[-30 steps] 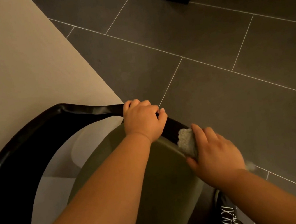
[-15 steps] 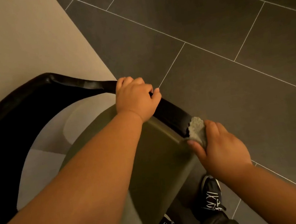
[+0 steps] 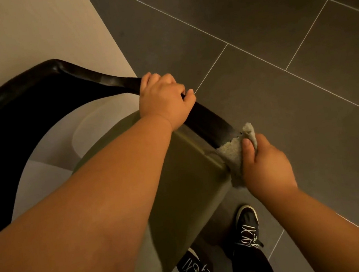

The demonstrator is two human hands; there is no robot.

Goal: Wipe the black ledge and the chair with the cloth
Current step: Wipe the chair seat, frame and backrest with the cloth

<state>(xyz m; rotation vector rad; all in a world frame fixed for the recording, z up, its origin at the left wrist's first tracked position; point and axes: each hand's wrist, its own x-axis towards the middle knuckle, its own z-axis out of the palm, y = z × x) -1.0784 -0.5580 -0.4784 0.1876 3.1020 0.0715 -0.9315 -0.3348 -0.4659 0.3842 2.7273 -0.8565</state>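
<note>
A chair with an olive-green back and a curved black armrest rail fills the lower left of the head view. My left hand grips the black rail near its middle, fingers curled over the top. My right hand holds a pale grey cloth and presses it against the end of the black rail, where the rail meets the corner of the green back. Part of the cloth hangs down behind that corner.
A beige table top lies at the upper left, with the chair pushed partly under it. Dark grey floor tiles spread to the right. My two black shoes with white laces stand just behind the chair.
My right hand has slid the cloth along the black rail toward its near end, down to the corner of the green back. My left hand has kept its grip on the rail.
</note>
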